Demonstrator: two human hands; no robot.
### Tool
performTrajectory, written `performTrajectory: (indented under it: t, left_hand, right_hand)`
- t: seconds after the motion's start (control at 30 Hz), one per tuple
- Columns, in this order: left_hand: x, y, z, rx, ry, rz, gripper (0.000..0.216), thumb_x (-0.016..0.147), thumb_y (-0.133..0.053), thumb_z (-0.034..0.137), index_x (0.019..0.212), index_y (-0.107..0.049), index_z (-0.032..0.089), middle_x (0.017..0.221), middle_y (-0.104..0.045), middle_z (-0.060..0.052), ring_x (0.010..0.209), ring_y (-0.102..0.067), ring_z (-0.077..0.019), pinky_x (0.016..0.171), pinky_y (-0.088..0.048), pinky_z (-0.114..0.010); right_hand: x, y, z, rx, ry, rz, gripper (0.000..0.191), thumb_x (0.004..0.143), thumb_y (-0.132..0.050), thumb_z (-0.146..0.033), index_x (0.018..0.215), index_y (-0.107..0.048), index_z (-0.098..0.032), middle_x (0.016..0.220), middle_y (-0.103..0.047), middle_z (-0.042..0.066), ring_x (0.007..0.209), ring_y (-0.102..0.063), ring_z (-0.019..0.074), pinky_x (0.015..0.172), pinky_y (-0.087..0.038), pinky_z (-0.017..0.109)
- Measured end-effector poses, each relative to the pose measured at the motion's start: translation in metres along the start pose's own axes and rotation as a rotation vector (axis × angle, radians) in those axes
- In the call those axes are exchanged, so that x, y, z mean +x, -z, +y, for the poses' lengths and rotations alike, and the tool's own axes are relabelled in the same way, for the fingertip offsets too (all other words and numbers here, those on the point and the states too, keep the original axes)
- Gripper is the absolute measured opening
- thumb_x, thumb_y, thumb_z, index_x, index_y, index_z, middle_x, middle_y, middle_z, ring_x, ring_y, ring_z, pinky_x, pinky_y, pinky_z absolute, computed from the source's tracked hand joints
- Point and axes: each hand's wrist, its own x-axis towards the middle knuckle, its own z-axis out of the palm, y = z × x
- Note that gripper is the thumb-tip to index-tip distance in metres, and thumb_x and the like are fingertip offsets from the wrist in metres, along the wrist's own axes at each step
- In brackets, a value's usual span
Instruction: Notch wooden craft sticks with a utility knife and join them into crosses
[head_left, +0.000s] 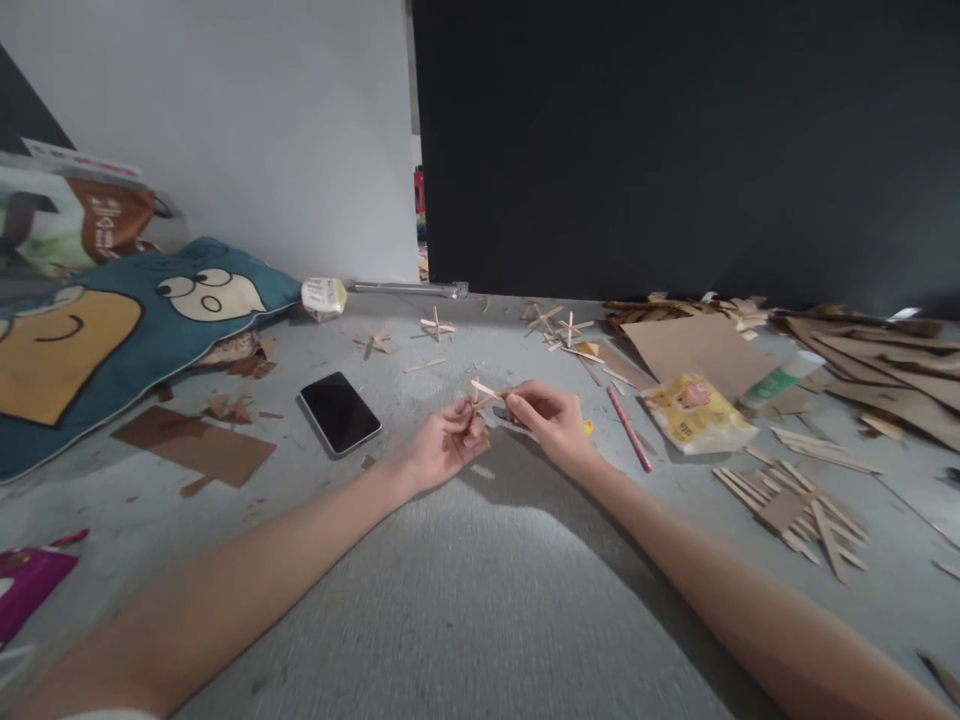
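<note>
In the middle of the view, both hands are raised over the grey tabletop around a small joined piece of thin wooden craft sticks. My left hand pinches it between closed fingertips. On the other side, my right hand has thumb and forefinger closed on the end of one of its sticks. Partly hidden beneath the right hand is a yellow cutter knife. Farther back stand small crossed-stick shapes, among them an upright stick star and a flatter stick star.
A phone lies left, beside cut cardboard and a teal cushion. To the right are a red pencil, a yellow tissue pack, a glue tube, loose craft sticks and cardboard strips.
</note>
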Motion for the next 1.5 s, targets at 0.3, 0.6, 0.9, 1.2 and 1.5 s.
performTrajectory:
  t: [0.3, 0.6, 0.9, 1.2, 1.5]
  left_hand:
    - [0.003, 0.003, -0.008, 0.14, -0.067, -0.021, 0.035, 0.071, -0.055, -0.011, 0.096, -0.062, 0.012, 0.063, -0.059, 0.0, 0.055, -0.05, -0.009, 0.058, -0.037, -0.022]
    - [0.001, 0.001, -0.008, 0.137, -0.027, -0.083, 0.035, 0.072, -0.054, -0.009, 0.095, -0.066, 0.013, 0.062, -0.055, 0.002, 0.054, -0.047, -0.0088, 0.057, -0.035, -0.023]
    - [-0.001, 0.001, -0.008, 0.171, -0.034, -0.093, 0.038, 0.07, -0.053, -0.009, 0.097, -0.067, 0.014, 0.06, -0.053, 0.003, 0.052, -0.045, -0.0078, 0.056, -0.034, -0.022]
    - [0.0, 0.001, -0.008, 0.252, -0.118, -0.121, 0.028, 0.077, -0.061, 0.003, 0.102, -0.062, 0.017, 0.059, -0.057, 0.002, 0.053, -0.048, -0.0108, 0.058, -0.035, -0.025]
    - [-0.009, -0.009, -0.008, 0.546, -0.331, -0.103, 0.045, 0.086, -0.075, 0.027, 0.123, -0.051, 0.021, 0.087, -0.069, -0.005, 0.069, -0.064, -0.0164, 0.071, -0.048, -0.032]
  right_hand:
    - [-0.007, -0.012, 0.005, 0.107, 0.001, 0.125, 0.025, 0.084, -0.076, -0.046, 0.087, -0.076, -0.021, 0.075, -0.071, 0.002, 0.062, -0.062, 0.014, 0.06, -0.052, 0.029]
    - [-0.014, -0.021, 0.001, 0.174, -0.036, 0.156, 0.028, 0.087, -0.074, -0.049, 0.085, -0.07, -0.021, 0.067, -0.064, 0.0, 0.059, -0.058, 0.0131, 0.058, -0.048, 0.027]
    - [-0.011, -0.019, 0.001, 0.31, -0.137, -0.032, 0.034, 0.082, -0.078, -0.053, 0.084, -0.066, -0.02, 0.057, -0.058, -0.004, 0.048, -0.046, 0.01, 0.047, -0.038, 0.025]
    - [-0.017, -0.02, 0.002, 0.177, -0.081, -0.026, 0.032, 0.089, -0.071, -0.053, 0.096, -0.067, -0.022, 0.071, -0.066, 0.0, 0.058, -0.057, 0.0134, 0.055, -0.046, 0.027]
    - [-0.019, -0.016, -0.001, 0.08, 0.076, 0.051, 0.02, 0.096, -0.065, -0.044, 0.1, -0.059, -0.025, 0.076, -0.065, 0.0, 0.064, -0.063, 0.0156, 0.064, -0.054, 0.032]
